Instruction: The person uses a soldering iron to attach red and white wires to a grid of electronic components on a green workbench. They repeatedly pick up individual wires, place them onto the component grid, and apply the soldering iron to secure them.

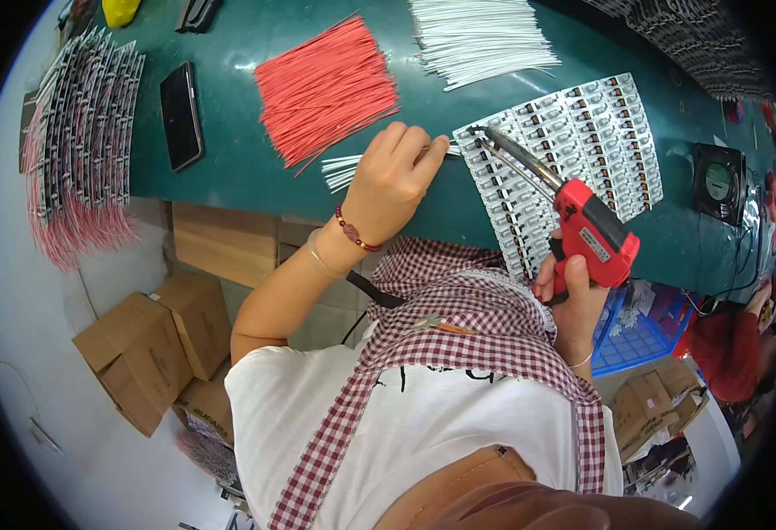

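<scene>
My right hand [575, 296] is wrapped round the grip of a red and black soldering gun [595, 231]. Its metal barrel slants up and left, with the tip at the upper left corner of a white panel of small circuit boards [573, 132]. Thumb and forefinger together, my left hand [390, 181] pinches a white wire [453, 150] whose end reaches that same corner; whether it touches the tip is too small to tell. Several loose white wires [339, 171] lie partly under my left hand. A wide pile of red wires [326, 88] is just beyond it.
More white wires [481, 40] lie at the far edge. A phone [181, 115] and stacked wired panels [83, 132] are at the left. A black device with a round dial [719, 181] stands at the right. Below are cardboard boxes [136, 358] and a blue basket [631, 344]; a person's red sleeve [723, 353] shows.
</scene>
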Available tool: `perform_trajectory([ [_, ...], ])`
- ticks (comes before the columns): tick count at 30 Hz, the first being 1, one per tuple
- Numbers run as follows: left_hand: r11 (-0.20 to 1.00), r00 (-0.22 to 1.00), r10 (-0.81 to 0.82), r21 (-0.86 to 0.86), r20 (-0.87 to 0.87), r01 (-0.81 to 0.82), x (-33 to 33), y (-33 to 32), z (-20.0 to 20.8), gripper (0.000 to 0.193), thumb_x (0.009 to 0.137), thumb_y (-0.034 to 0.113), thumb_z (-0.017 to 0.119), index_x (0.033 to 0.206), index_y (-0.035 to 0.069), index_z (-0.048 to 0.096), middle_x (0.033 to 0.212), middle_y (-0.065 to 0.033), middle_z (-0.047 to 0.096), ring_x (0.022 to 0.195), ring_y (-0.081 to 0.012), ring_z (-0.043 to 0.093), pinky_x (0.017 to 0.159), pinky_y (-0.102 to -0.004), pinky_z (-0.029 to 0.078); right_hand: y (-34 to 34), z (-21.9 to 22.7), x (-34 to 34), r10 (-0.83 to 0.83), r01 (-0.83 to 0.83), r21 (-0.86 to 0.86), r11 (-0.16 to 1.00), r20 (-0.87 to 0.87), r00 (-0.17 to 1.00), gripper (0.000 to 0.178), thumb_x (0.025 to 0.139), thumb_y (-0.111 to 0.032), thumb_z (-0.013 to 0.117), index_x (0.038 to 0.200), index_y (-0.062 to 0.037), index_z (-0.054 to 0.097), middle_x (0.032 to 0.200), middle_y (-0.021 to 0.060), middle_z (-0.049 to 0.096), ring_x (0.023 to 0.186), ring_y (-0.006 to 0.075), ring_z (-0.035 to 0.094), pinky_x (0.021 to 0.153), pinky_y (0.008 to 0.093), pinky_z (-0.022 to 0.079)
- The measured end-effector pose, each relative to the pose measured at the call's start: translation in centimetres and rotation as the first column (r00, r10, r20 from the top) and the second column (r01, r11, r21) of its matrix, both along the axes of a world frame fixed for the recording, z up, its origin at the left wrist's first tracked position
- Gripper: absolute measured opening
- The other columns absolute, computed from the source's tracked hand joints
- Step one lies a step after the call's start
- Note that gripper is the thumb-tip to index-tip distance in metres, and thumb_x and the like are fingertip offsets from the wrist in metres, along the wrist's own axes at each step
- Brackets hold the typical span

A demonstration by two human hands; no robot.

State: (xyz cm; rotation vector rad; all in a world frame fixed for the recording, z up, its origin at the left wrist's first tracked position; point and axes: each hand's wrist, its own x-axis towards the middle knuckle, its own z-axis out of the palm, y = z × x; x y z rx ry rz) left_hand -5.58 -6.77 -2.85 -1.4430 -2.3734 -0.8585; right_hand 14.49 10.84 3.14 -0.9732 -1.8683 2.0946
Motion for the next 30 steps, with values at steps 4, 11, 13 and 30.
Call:
perform_trajectory([
  [4, 1.0, 1.0, 0.01, -0.001, 0.025, -0.01, -0.3, 0.3, -0.1, 0.039, 0.066, -0.008, 0.063, 0.105, -0.001, 0.067, 0.082, -0.0078, 0.055, 0.073, -0.022, 0.052, 0.062, -0.0323, 0.046, -0.2, -0.5, 0.4, 0.015, -0.022, 0.073, 0.997, 0.094, 0.995, 0.048, 0.095, -0.036, 0.06, 0.119, 0.0044, 0.054, 0.066, 0.0079, 0.059, 0.048, 0.0104, 0.049, 0.045, 0.023, 0.039],
  [11, 1.0, 0.999, 0.007, 0.012, 0.054, -0.008, -0.2, 0.6, -0.3, 0.038, 0.066, -0.009, 0.062, 0.103, -0.002, 0.068, 0.082, -0.008, 0.055, 0.072, -0.0218, 0.052, 0.062, -0.0326, 0.046, -0.6, -0.1, 0.4, 0.022, -0.056, 0.145, 0.988, 0.223, 0.975, 0.02, 0.088, -0.016, 0.068, 0.096, 0.0008, 0.064, 0.072, 0.0051, 0.063, 0.059, 0.0104, 0.056, 0.055, 0.0255, 0.044],
  [13, 1.0, 0.999, 0.011, 0.013, 0.048, -0.012, -0.2, 0.7, -0.3, 0.038, 0.066, -0.008, 0.062, 0.103, -0.002, 0.067, 0.082, -0.0081, 0.054, 0.072, -0.0219, 0.052, 0.062, -0.0327, 0.046, -0.4, -0.4, 0.7, 0.044, -0.1, 0.21, 0.973, 0.255, 0.966, 0.012, 0.084, -0.009, 0.071, 0.092, -0.0008, 0.067, 0.077, 0.0041, 0.066, 0.065, 0.0108, 0.059, 0.059, 0.0267, 0.047],
  [30, 0.999, 0.999, 0.044, 0.019, -0.005, -0.044, -0.2, 1.0, -0.1, 0.036, 0.066, -0.005, 0.064, 0.101, 0.0, 0.069, 0.083, -0.0074, 0.055, 0.073, -0.022, 0.052, 0.063, -0.0328, 0.045, -0.8, 0.3, 0.7, 0.067, -0.081, 0.159, 0.984, 0.092, 0.993, 0.049, 0.094, -0.038, 0.062, 0.121, 0.0017, 0.053, 0.071, 0.0073, 0.059, 0.052, 0.0092, 0.047, 0.048, 0.0234, 0.037],
])
